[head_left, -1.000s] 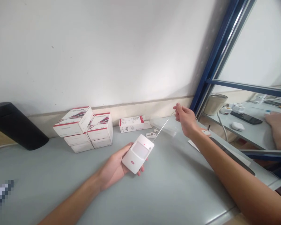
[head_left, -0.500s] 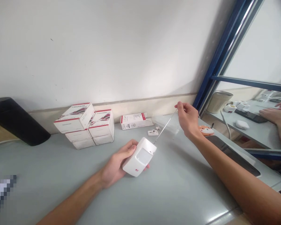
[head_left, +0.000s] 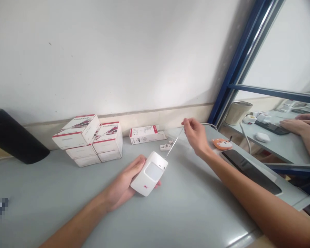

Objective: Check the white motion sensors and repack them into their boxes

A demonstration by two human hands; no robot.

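A white device (head_left: 149, 175) with a pale window and a small red logo is held tilted in my left hand (head_left: 125, 182), with the fingers wrapped round it. From its top end a thin metal antenna (head_left: 174, 143) slants up to the right. My right hand (head_left: 195, 135) pinches the far tip of the antenna between thumb and fingers. Behind the device, a small white bracket (head_left: 165, 147) lies on the grey table (head_left: 170, 213). Beside the bracket is an opened white and red box (head_left: 144, 134) against the wall.
Several white and red boxes (head_left: 107, 139) are stacked at the back left, near a black cylinder (head_left: 18, 136). On the right lie a dark phone-like slab (head_left: 250, 172) and an orange animal-shaped item (head_left: 222, 143). Past a blue frame (head_left: 228, 75), another person's hands (head_left: 297, 125) rest near a black object.
My right hand has come lower and closer to the device, and the antenna between them looks shorter. The whole view has shifted slightly.
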